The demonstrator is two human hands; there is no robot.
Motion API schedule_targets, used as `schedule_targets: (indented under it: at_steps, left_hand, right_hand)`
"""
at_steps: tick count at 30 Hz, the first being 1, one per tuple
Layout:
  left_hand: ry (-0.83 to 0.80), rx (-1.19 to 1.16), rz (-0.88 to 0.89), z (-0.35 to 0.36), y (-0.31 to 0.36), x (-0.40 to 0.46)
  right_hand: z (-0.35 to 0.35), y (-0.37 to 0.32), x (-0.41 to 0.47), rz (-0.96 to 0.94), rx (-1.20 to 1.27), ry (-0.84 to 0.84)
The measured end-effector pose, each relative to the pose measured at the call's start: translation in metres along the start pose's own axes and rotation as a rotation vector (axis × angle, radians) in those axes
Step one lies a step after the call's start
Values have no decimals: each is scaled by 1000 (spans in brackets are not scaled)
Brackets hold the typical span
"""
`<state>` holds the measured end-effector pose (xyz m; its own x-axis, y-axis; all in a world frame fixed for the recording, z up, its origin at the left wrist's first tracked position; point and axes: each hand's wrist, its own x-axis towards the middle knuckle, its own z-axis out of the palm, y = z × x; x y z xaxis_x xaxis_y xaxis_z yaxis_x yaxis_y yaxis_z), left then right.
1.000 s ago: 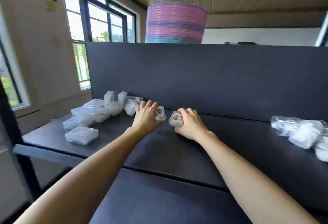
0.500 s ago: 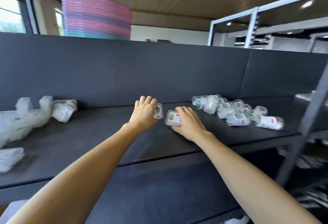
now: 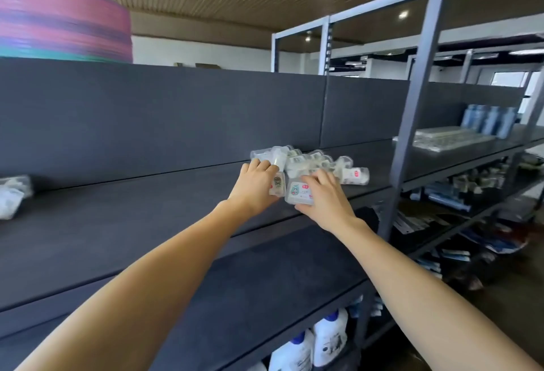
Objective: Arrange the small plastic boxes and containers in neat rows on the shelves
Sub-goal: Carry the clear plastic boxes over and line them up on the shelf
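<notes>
My left hand grips a small clear plastic box with a dark sticker, held on edge above the dark shelf. My right hand holds a flatter clear box with a teal and red label, thumb under its near edge. Both hands are just in front of a loose pile of clear containers lying against the shelf's back panel. A few more clear boxes lie blurred at the far left of the shelf.
A grey metal upright stands right of the pile. A stack of pink and purple lids rises behind the back panel. Blue bottles and a clear tray sit on the neighbouring shelf. White bottles stand below.
Both hands have carried their boxes to the right along the shelf, up to the pile of containers. The view has swung right, so the left group of boxes is nearly out of frame.
</notes>
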<state>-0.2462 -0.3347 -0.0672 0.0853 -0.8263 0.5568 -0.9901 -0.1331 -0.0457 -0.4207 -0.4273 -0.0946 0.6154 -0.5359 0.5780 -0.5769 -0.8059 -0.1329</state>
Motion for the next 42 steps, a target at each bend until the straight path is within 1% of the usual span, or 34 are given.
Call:
schedule_targets:
  at_steps: [5, 9, 12, 17, 24, 30, 33, 38, 42]
  left_hand:
    - [-10, -26, 50, 13, 60, 30]
    - [-25, -73, 78, 31, 118, 58]
    - [-37, -86, 105, 42, 165, 81]
    - [-31, -67, 164, 64, 243, 122]
    - [7, -87, 174, 96, 335, 181]
    - [-1, -124, 195, 118, 380, 223]
    - [-7, -114, 174, 135, 392, 248]
    - [22, -95, 184, 176, 407, 306]
    - [62, -112, 192, 213, 419, 367]
  right_hand:
    - [-23, 59, -19, 25, 21, 3]
    - [-46, 120, -36, 45, -3, 15]
    - [-63, 172, -47, 49, -17, -12]
    - [-88, 257, -65, 86, -42, 26]
    - [-114, 360, -81, 94, -127, 19]
    - [-122, 421, -75, 74, -219, 39]
    - [-119, 454, -65, 112, -260, 77]
    - [-107, 507, -39, 155, -244, 114]
    - [-93, 556, -4, 164, -196, 97]
